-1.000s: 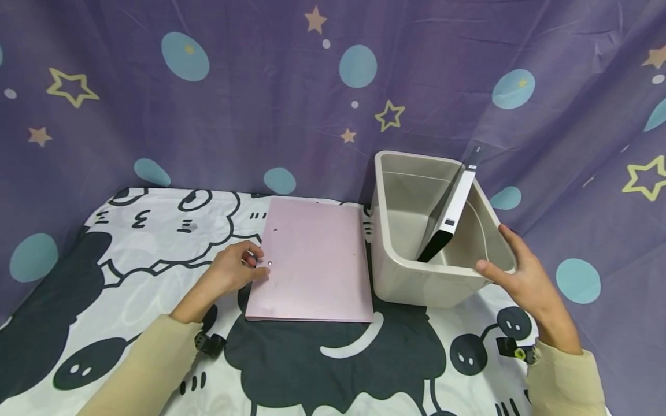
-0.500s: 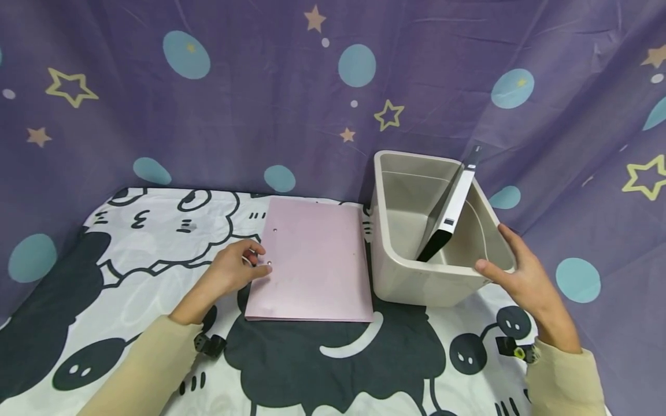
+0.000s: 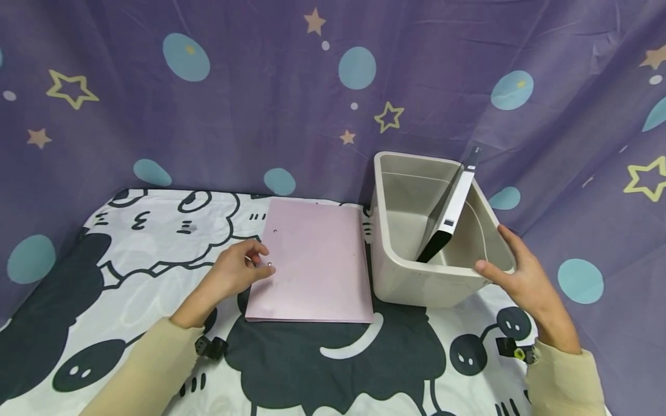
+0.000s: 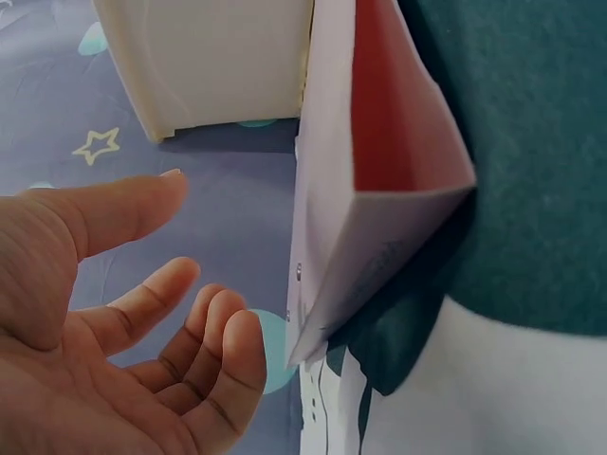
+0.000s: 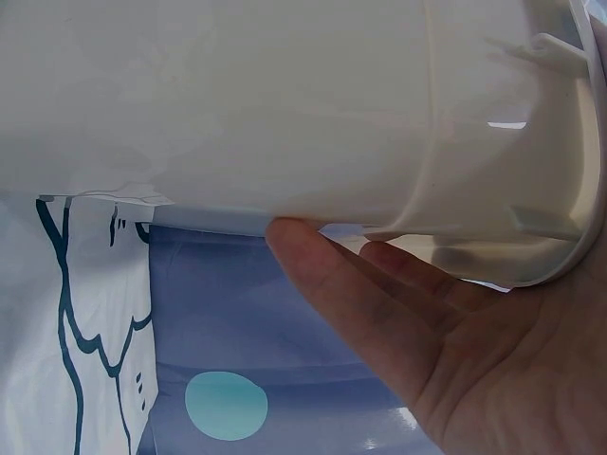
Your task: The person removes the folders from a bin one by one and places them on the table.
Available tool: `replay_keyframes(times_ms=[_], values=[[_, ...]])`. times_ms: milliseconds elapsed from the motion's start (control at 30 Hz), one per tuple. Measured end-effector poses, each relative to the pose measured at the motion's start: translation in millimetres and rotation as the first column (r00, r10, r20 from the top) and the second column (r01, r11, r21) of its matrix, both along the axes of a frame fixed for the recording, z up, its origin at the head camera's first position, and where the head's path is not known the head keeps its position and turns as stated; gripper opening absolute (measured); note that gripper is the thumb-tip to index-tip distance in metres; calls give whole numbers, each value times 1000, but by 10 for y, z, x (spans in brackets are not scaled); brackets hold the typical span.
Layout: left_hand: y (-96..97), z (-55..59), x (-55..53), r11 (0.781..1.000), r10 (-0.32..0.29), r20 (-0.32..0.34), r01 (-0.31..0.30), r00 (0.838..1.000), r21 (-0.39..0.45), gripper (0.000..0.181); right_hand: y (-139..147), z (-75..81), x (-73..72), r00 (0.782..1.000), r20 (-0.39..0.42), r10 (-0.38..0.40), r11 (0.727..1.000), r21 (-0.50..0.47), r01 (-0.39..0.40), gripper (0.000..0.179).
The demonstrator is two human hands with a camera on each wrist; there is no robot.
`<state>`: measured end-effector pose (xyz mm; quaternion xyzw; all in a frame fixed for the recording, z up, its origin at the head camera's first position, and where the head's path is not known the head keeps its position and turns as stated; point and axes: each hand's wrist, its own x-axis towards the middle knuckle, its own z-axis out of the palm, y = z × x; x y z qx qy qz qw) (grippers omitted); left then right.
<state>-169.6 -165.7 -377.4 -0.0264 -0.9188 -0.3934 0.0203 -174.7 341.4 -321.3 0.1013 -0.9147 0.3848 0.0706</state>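
Note:
A pink ring binder [image 3: 314, 260] lies flat, two small metal rivets on its left side; the left wrist view shows a red inside through its open end. Over its left edge hovers my left hand [image 3: 236, 268], fingers loosely bent, holding nothing. In the left wrist view a gap separates that hand from the pink cover. My right hand [image 3: 528, 286] rests at the near right corner of a beige plastic bin [image 3: 429, 286], thumb on the rim. Its fingers [image 5: 308, 261] lie fairly straight along the bin's outer side.
A slim white and black slab-like object [image 3: 459, 199] leans inside the bin, its top end above the rim. A cartoon-patterned cloth [image 3: 151, 300] covers the surface. The purple curtain [image 3: 250, 104] hangs directly behind the bin and the binder.
My left hand has shifted slightly to the right over the binder's left edge. The right hand, bin and binder have stayed in place.

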Motion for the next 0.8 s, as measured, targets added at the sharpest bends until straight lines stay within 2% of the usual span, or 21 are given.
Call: replay_keyframes(times_ms=[800], values=[[87,78,72,1000,-30,-60,30,998,3,33,-15,12,11,1000,-8,3,1000,0,-3,90]])
